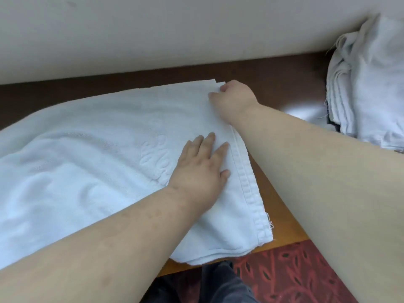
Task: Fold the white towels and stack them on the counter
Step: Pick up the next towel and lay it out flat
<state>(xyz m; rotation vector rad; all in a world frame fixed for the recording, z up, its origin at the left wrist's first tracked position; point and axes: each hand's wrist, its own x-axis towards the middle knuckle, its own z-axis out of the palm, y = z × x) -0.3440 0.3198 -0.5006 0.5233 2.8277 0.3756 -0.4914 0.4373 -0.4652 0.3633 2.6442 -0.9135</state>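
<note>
left hand flat, fingers spread on white towel on table; right hand pinches towel's far corner

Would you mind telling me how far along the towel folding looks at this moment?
Done: a pile of white towels sits at the counter's far right, partly folded, partly rumpled. In hand: one large towel lies doubled over, layered hems aligned; the left hand presses it flat while the right hand pinches its far corner. Left: further folds, then stacking it.
</note>
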